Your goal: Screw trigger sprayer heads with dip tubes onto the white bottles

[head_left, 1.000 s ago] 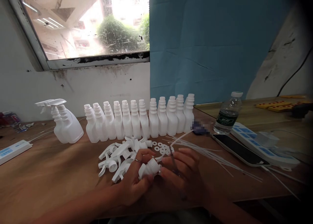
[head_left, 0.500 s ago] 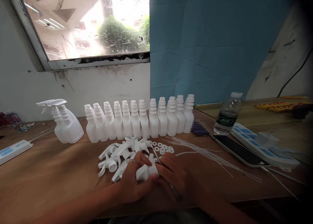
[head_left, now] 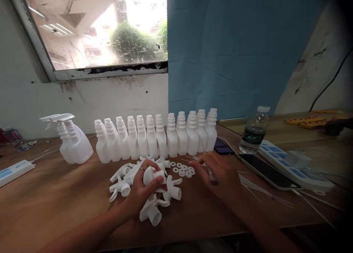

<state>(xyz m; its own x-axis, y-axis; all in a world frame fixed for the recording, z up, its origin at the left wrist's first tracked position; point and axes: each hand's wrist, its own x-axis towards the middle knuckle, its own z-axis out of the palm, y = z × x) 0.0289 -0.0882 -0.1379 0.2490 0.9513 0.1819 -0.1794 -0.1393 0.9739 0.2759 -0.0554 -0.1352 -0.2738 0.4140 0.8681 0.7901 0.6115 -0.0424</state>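
My left hand point(head_left: 143, 188) is closed around a white trigger sprayer head point(head_left: 151, 175), held just above the pile of loose sprayer heads point(head_left: 129, 183) on the wooden table point(head_left: 55, 205). My right hand point(head_left: 220, 174) grips a thin metal tool like tweezers point(head_left: 211, 174) and reaches over the bundle of thin white dip tubes point(head_left: 256, 188), next to the small white washers point(head_left: 183, 169). A row of several uncapped white bottles point(head_left: 157, 137) stands behind the pile.
Two bottles with sprayers fitted point(head_left: 72, 139) stand at the left. A water bottle point(head_left: 253, 131), two phones point(head_left: 266, 170), a power strip point(head_left: 292, 161) lie at the right, another strip point(head_left: 13, 170) at the far left. Yellow parts point(head_left: 309, 121) lie far right.
My hands have come apart. The left has lifted the sprayer head up and to the left; the right has moved right and away toward the tubes with the tool.
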